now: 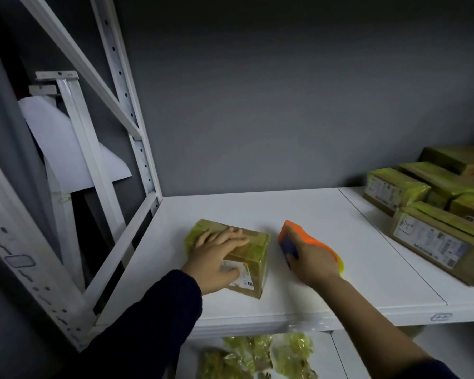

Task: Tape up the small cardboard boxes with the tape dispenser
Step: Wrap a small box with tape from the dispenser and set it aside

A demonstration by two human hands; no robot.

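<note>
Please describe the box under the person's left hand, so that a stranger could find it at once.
Look at the white shelf and go to its left part, near the metal upright. The small cardboard box lies there alone under the left hand, beside the orange tape dispenser. All the other boxes are piled at the far right.

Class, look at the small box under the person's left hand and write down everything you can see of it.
The small cardboard box is brown and oblong, wrapped with bands of yellowish translucent tape across its top and ends. A white printed label sits on its near side, partly hidden. It lies flat on the white shelf, turned slightly askew. The left hand rests on top, fingers spread flat, thumb over the label. The orange tape dispenser, held in the right hand, is beside the box, not touching.
</note>
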